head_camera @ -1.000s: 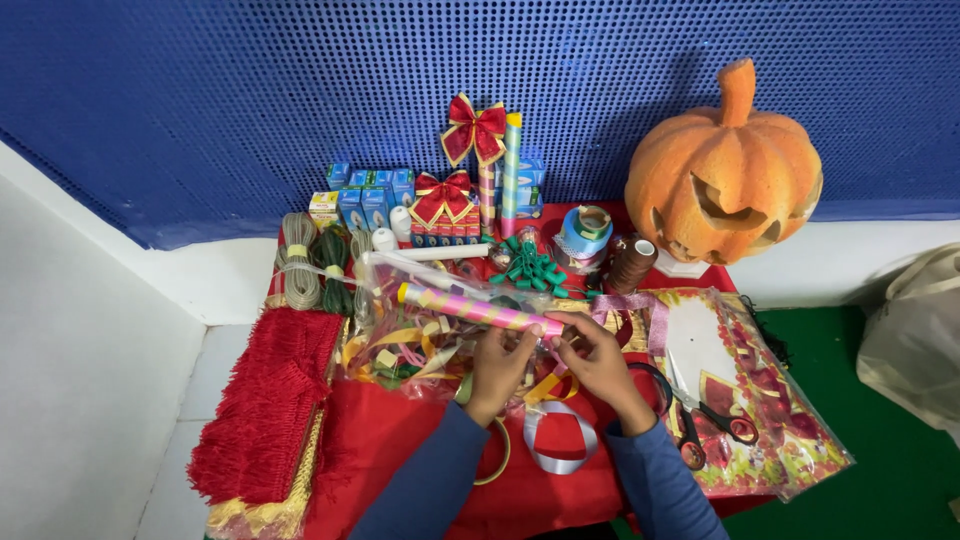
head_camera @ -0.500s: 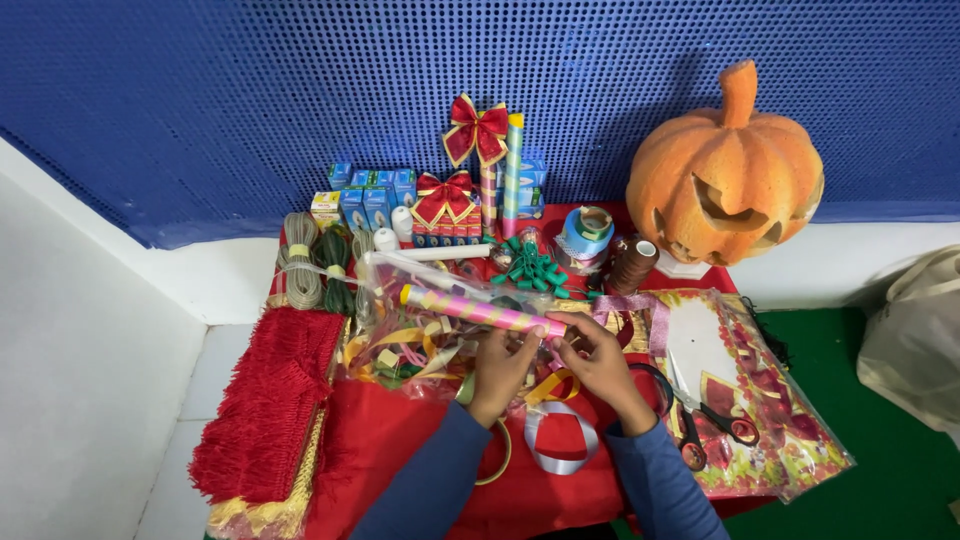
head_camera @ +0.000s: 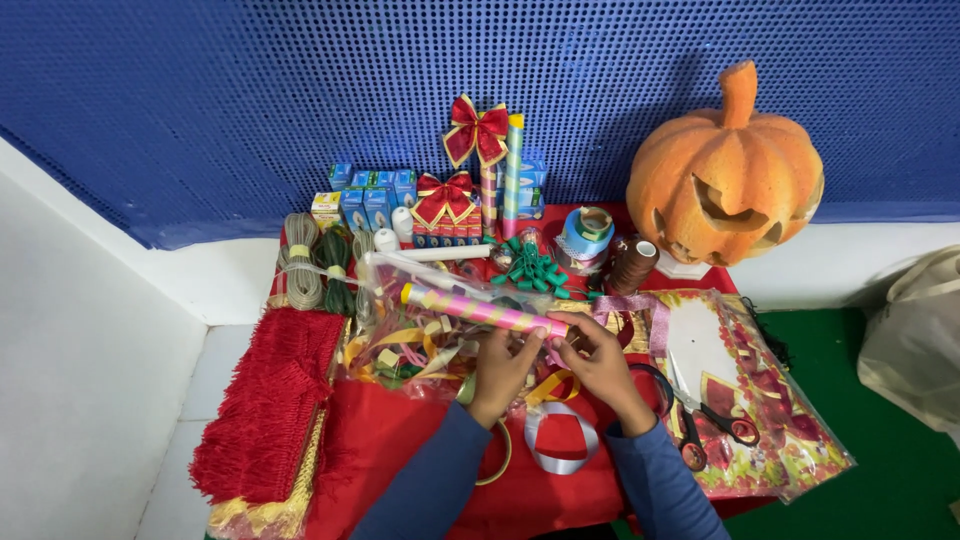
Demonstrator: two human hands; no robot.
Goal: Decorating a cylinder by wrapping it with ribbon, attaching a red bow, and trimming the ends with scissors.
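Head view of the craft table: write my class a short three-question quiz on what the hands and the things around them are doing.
1. True or false: the scissors lie on the patterned plastic bag, touched by neither hand.
2. Which stands nearest the orange pumpkin? A) brown thread spool B) red fringe trim C) grey ribbon loop
3. Fill in: the left hand and right hand meet at the end of a pink and yellow striped ____.

Key: 1 true. 2 A. 3 tube.
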